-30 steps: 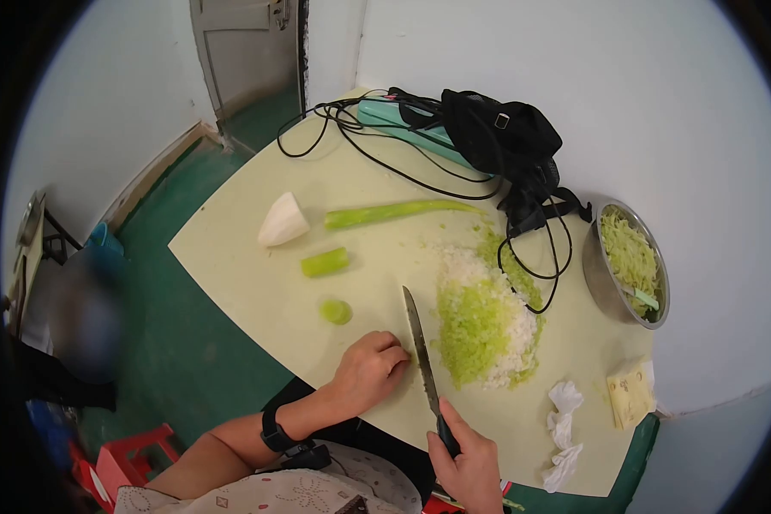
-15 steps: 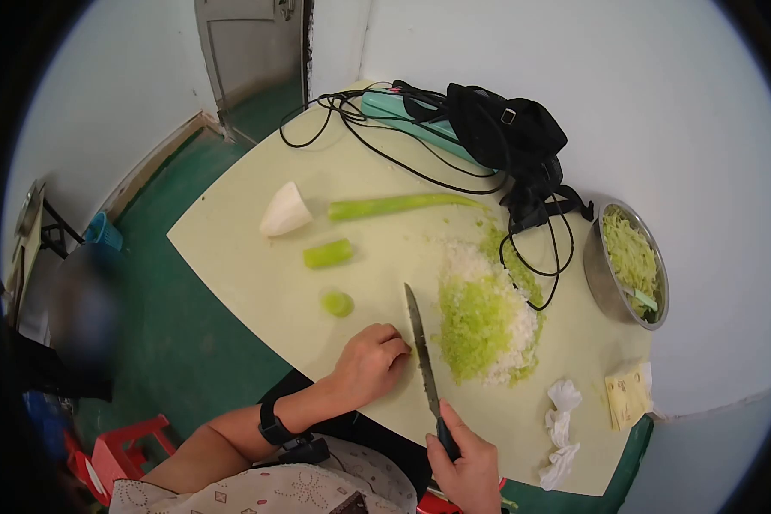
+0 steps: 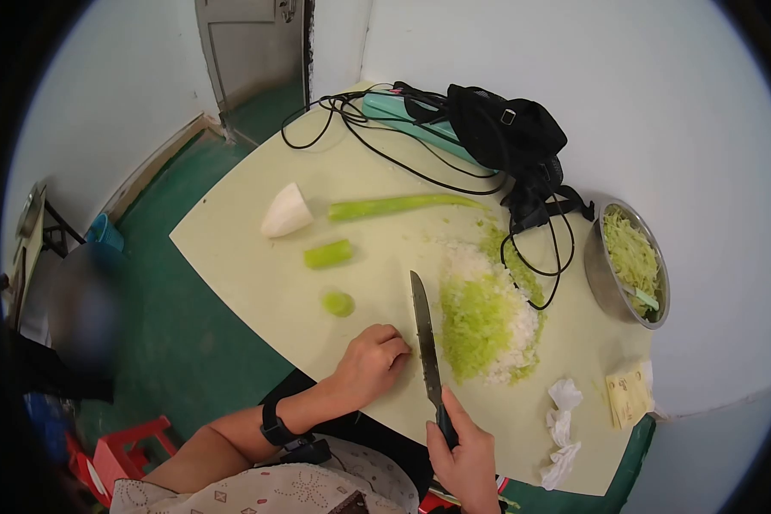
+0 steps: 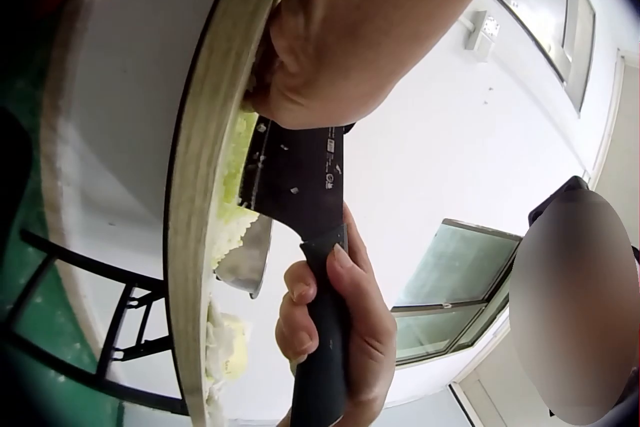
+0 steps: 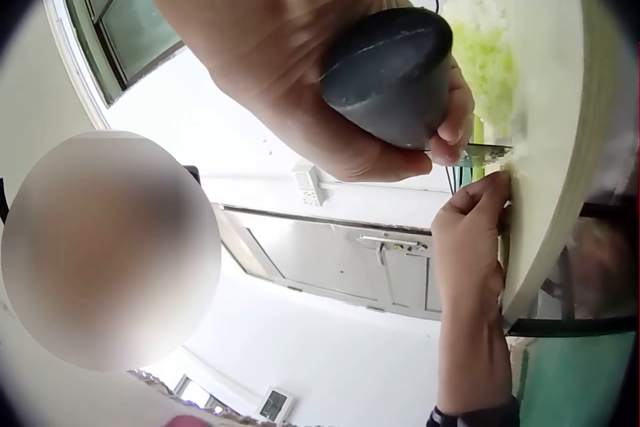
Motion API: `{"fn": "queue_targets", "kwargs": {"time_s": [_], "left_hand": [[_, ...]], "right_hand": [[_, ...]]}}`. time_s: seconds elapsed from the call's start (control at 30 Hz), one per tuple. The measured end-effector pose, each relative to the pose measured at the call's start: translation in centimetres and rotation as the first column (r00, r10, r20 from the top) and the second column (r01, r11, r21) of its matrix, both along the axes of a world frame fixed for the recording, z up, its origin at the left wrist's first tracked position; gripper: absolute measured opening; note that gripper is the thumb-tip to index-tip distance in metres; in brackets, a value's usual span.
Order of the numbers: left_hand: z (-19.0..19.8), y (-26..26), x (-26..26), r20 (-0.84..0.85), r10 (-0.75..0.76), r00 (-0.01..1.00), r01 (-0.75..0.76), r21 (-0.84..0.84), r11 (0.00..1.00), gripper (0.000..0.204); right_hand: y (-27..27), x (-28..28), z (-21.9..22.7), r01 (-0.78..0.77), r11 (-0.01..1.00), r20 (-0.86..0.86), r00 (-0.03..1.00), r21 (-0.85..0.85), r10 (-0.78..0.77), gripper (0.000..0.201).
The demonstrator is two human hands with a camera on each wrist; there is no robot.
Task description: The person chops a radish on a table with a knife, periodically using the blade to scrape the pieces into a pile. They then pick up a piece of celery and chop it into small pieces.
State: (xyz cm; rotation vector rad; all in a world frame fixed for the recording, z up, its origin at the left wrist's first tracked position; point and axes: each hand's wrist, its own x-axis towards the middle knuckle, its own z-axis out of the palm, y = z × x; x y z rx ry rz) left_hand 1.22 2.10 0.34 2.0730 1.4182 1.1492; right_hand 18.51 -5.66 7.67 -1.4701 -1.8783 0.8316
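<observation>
My right hand (image 3: 464, 458) grips the black handle of a dark-bladed knife (image 3: 424, 330); the left wrist view shows its wide blade (image 4: 300, 172) and the fingers round the handle. Just left of the blade, my left hand (image 3: 370, 367) rests on the table with its fingers curled down at a small green bit, mostly hidden under the fingertips. Right of the knife lies a heap of finely chopped green and white vegetable (image 3: 480, 325). A short green round (image 3: 337, 302), a green stalk piece (image 3: 328, 254), a long green stalk (image 3: 398, 206) and a white chunk (image 3: 287, 212) lie farther left and back.
A steel bowl (image 3: 604, 278) of green shreds stands at the right. Black straps and cables (image 3: 505, 128) lie over a teal case (image 3: 385, 107) at the back. Crumpled tissues (image 3: 561, 433) and a yellow packet (image 3: 628, 396) are near the right edge.
The knife has shifted slightly, its tip a little to the right and its handle slightly nearer the heap's front edge. My left hand has stayed nearly still.
</observation>
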Motion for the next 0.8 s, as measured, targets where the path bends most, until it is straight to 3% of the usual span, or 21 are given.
{"fn": "queue_targets", "kwargs": {"time_s": [0.23,0.33,0.43,0.63,0.73,0.8], "left_hand": [[0.1,0.2,-0.1,-0.015,-0.022,1.0,0.022,-0.011,1.0,0.01],[0.2,0.2,-0.1,-0.016,-0.026,1.0,0.026,-0.014,1.0,0.01],[0.0,0.1,-0.1,-0.026,-0.028,0.999,0.028,0.007,1.0,0.01],[-0.3,-0.1,-0.2,-0.008,-0.031,0.999,0.031,0.07,0.997,0.014],[-0.4,0.0,0.0,0.001,-0.025,1.0,0.025,0.065,0.998,0.014],[-0.3,-0.1,0.0,0.005,-0.024,1.0,0.024,0.054,0.998,0.014]], "right_hand": [[-0.6,0.2,-0.2,-0.063,0.996,0.03,0.998,0.066,0.061,0.045],[0.2,-0.2,0.9,-0.031,0.997,0.098,0.994,-0.075,0.038,0.049],[1.1,-1.0,1.1,-0.013,0.995,0.135,0.991,-0.096,0.026,0.048],[0.5,-0.5,1.5,0.067,0.977,0.053,0.997,-0.203,-0.058,0.047],[-0.3,0.1,0.0,-0.057,0.997,0.042,0.998,0.043,0.055,0.046],[-0.6,0.0,-0.2,-0.049,0.996,0.028,0.998,0.075,0.047,0.046]]}}
